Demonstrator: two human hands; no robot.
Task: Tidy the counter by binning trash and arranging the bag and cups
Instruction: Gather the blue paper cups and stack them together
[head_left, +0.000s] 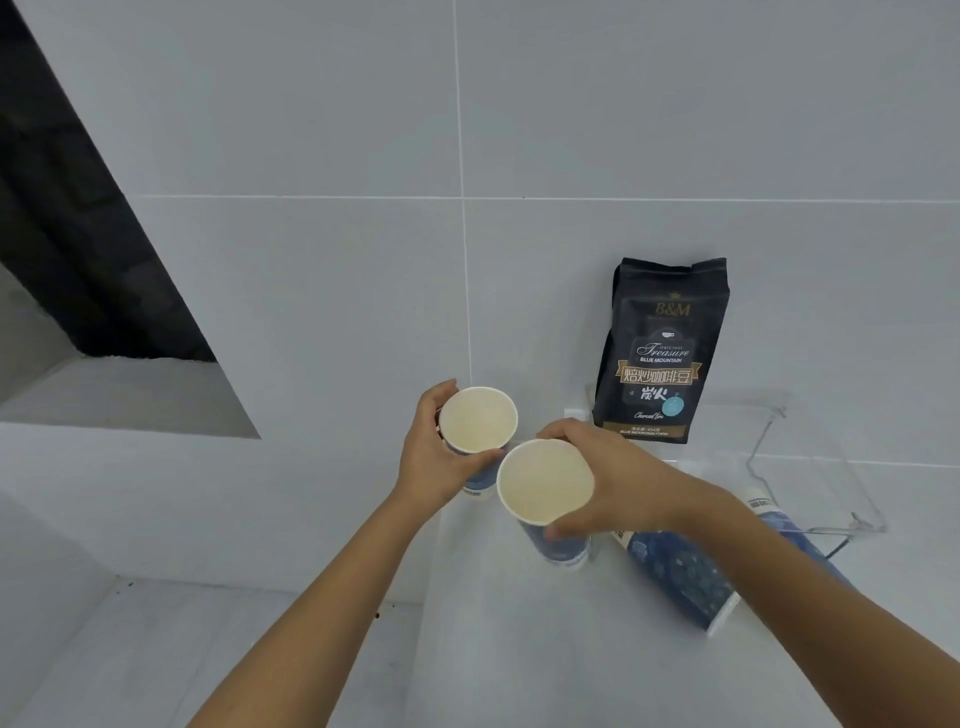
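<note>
My left hand (435, 457) grips an upright blue paper cup (478, 420) with a cream inside, near the back wall. Beside it, my right hand (613, 480) holds a second upright blue cup (544, 480) by its rim, nearer to me. The two cups stand close together, almost touching. A black coffee bean bag (662, 353) stands upright against the tiled wall to the right. Under my right forearm a third blue cup (675, 574) lies on its side on the white counter (493, 649).
A clear plastic tray or holder (810, 467) sits at the right by the wall, partly behind the lying cup. A dark window recess (78, 249) opens at the left. The counter steps down at the lower left.
</note>
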